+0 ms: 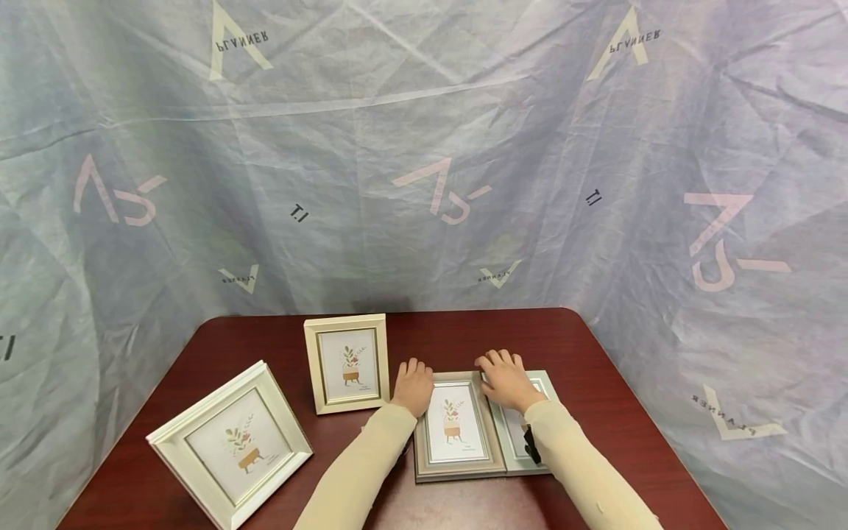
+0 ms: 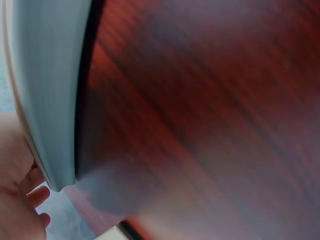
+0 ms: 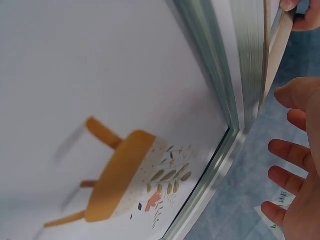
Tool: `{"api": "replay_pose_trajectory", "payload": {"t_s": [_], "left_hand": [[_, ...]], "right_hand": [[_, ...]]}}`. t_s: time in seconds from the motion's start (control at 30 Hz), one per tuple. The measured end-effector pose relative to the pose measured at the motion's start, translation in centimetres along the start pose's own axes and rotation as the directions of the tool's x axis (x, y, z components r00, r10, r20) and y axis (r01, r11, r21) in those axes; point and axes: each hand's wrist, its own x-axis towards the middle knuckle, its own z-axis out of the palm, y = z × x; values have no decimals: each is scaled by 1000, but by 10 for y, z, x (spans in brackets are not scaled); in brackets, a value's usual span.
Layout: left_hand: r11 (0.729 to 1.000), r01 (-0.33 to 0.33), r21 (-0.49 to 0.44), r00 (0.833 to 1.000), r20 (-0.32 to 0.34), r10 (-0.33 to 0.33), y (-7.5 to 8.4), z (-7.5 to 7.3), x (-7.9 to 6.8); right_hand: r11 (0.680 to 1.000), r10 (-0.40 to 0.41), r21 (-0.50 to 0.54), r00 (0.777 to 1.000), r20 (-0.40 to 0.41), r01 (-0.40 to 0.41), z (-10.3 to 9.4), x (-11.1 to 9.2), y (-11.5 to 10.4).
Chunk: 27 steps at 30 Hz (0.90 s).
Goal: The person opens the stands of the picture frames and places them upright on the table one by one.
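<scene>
Two picture frames lie side by side on the table, their edges meeting. My left hand point(image 1: 414, 386) holds the far left corner of the beige frame point(image 1: 493, 434), thumb at its face and fingers around its outer edge. That frame's side point(image 2: 50, 85) runs past the hand in the left wrist view. Over the far part of the pale green frame point(image 1: 542, 384) is my right hand point(image 1: 506, 379), its fingers loosely spread. The right wrist view shows these fingers point(image 3: 290, 152) apart from the frame's rim, with a plant print point(image 3: 120, 175) behind the glass.
A cream frame point(image 1: 312, 368) stands upright at the back, left of my left hand. Further left and nearer, a white frame point(image 1: 165, 442) stands tilted. The dark red table point(image 1: 636, 449) ends at a grey cloth backdrop point(image 1: 358, 184) on three sides.
</scene>
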Motion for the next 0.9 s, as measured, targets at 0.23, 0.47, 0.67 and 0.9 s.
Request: {"api": "replay_pose_trajectory", "payload": {"t_s": [0.23,0.47,0.67,0.9], "left_hand": [[1000,-8,-21,1000,19,9,-2,-9,-2],[999,-19,-50,1000,9,20,-5,-15,-1],[996,-33,-88,999,-2,33,-7,-30,-1],[993,-75,-87,996,-50,71,-8,-52,-4]], "right_hand": [[1000,-7,1,1000,-5,7,-6,-1,-2],[1000,-19,-4,999,-38,18,-12,-5,-1],[1000,-26,8,998,-61,26,-21,-11,1],[1000,-17,-18,995,-99,15,-41,-21,2]]}}
